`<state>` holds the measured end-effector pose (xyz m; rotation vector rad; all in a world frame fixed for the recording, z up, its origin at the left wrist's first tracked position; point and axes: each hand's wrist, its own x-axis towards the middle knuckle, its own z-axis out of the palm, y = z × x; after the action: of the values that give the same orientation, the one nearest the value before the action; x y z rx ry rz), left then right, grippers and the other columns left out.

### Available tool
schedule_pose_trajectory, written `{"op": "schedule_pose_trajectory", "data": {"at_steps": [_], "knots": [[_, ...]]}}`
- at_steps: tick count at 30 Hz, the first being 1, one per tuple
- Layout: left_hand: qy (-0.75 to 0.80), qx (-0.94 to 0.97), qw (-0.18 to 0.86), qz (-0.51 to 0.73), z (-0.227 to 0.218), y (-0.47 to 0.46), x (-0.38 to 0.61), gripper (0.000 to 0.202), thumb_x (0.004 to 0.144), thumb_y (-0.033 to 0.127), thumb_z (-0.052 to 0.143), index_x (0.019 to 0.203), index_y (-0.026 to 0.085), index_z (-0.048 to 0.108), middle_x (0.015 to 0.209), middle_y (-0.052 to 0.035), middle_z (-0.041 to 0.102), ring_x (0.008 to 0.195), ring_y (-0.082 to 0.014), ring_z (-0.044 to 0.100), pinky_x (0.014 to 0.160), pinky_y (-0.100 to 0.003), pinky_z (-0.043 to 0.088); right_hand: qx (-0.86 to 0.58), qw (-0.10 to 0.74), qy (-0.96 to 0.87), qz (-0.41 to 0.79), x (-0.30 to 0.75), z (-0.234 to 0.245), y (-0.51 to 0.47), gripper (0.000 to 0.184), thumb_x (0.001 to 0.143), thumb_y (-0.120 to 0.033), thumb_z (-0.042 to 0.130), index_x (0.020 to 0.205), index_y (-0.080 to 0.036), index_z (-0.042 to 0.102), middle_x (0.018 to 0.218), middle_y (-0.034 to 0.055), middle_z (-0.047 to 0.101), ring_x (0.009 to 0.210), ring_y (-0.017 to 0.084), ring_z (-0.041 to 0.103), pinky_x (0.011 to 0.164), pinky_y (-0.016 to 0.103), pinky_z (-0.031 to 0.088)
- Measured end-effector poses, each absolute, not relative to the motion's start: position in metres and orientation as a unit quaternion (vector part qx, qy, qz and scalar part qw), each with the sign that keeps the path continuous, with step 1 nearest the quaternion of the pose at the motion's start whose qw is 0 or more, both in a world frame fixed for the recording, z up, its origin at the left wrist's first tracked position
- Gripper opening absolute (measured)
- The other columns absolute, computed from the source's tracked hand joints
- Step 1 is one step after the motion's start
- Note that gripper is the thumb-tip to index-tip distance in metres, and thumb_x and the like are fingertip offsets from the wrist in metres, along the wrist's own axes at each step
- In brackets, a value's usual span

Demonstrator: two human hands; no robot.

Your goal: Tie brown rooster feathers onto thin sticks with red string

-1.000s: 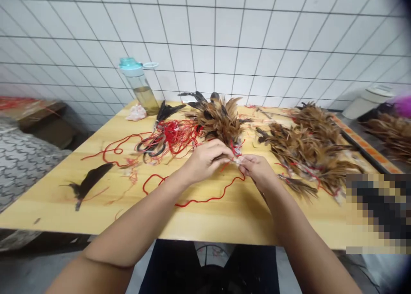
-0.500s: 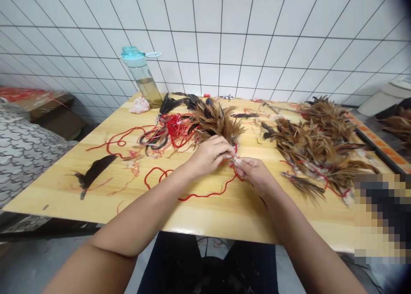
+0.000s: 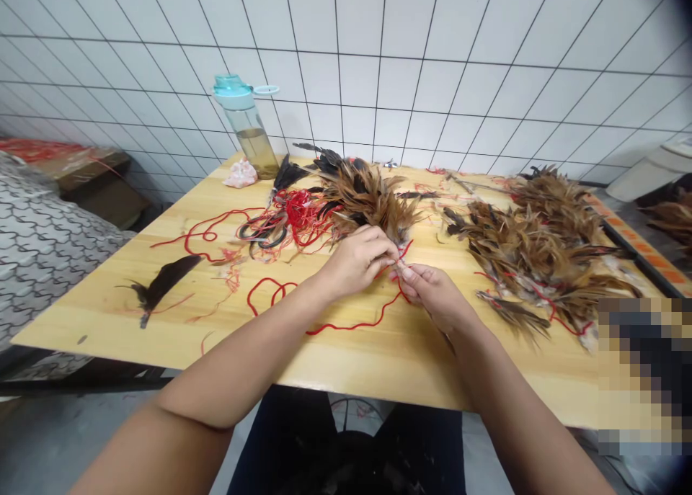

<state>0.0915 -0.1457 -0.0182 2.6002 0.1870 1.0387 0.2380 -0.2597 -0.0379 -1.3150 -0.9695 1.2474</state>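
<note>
My left hand (image 3: 357,263) is closed around the base of a bunch of brown and black rooster feathers (image 3: 367,199), its fingers hiding the quill ends. Pressed against it, my right hand (image 3: 432,295) pinches a thin red string (image 3: 346,328) at the bunch's base between finger and thumb. The string runs from there in a loose curve over the wooden table (image 3: 162,329). To the left, black-handled scissors (image 3: 260,234) lie tangled in red string. A large heap of loose feathers (image 3: 533,246) is to the right of my right hand, not touching it.
A single dark feather (image 3: 165,282) lies at the table's left. A water bottle (image 3: 249,124) and a crumpled pink tissue (image 3: 241,174) stand at the back edge, against a white tiled wall (image 3: 411,70). A grey quilted surface (image 3: 43,243) is beyond the left edge. A pixelated patch (image 3: 643,376) covers the lower right.
My hands stay together at the bunch's base, with the string still pinched. The whole scene sits slightly higher and further right, as my head has shifted.
</note>
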Motion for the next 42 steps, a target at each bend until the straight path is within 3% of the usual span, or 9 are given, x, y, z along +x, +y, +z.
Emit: {"op": "schedule_pose_trajectory", "data": {"at_steps": [19,23,27,31,35,42], "knots": [[0.063,0.932,0.117,0.337,-0.016,-0.146,0.090,0.022,0.089,0.015,0.050,0.081,0.017,0.070,0.079,-0.0046,0.057,0.077,-0.0134,0.051,0.069,-0.025,0.043,-0.583,0.502,-0.420,0.481,0.227,-0.042,-0.257,0.050,0.074,-0.062,0.057,0.079,-0.013,0.061,0.047,-0.0083,0.033,0.043,0.007,0.024,0.047,0.026,0.015],[0.084,0.925,0.109,0.355,-0.018,-0.148,0.092,0.020,0.089,0.018,0.051,0.101,0.018,0.067,0.090,-0.0063,0.059,0.085,-0.0159,0.053,0.077,-0.030,0.045,-0.595,0.512,-0.404,0.471,0.228,-0.045,-0.256,0.049,0.073,-0.063,0.058,0.077,-0.014,0.060,0.045,-0.0085,0.032,0.043,0.007,0.023,0.045,0.025,0.015],[0.157,0.885,0.063,0.434,-0.011,-0.151,0.089,0.035,0.084,0.021,0.059,0.119,0.019,0.059,0.110,-0.0098,0.058,0.103,-0.0216,0.051,0.092,-0.038,0.042,-0.613,0.535,-0.376,0.444,0.233,-0.048,-0.254,0.051,0.068,-0.065,0.062,0.075,-0.014,0.061,0.046,-0.0073,0.035,0.042,0.007,0.026,0.044,0.025,0.018],[0.217,0.824,0.056,0.521,-0.004,-0.151,0.086,0.020,0.085,0.022,0.057,0.104,0.016,0.061,0.099,-0.0086,0.060,0.097,-0.0208,0.053,0.090,-0.037,0.042,-0.609,0.546,-0.353,0.454,0.238,-0.044,-0.256,0.050,0.066,-0.063,0.065,0.075,-0.014,0.060,0.045,-0.0083,0.032,0.040,0.006,0.022,0.042,0.024,0.013],[0.208,0.827,0.101,0.513,-0.010,-0.151,0.089,0.006,0.086,0.019,0.053,0.090,0.016,0.057,0.086,-0.0052,0.059,0.084,-0.0173,0.052,0.078,-0.032,0.043,-0.601,0.554,-0.347,0.460,0.240,-0.042,-0.257,0.048,0.066,-0.061,0.066,0.075,-0.014,0.060,0.045,-0.0087,0.033,0.040,0.005,0.022,0.042,0.023,0.012],[0.162,0.860,0.119,0.469,-0.019,-0.162,0.095,0.011,0.088,0.019,0.050,0.090,0.016,0.061,0.084,-0.0056,0.059,0.083,-0.0173,0.051,0.077,-0.032,0.042,-0.585,0.578,-0.312,0.476,0.247,-0.036,-0.258,0.049,0.064,-0.059,0.067,0.080,-0.014,0.061,0.047,-0.0096,0.033,0.039,0.004,0.017,0.042,0.024,0.006]]}}
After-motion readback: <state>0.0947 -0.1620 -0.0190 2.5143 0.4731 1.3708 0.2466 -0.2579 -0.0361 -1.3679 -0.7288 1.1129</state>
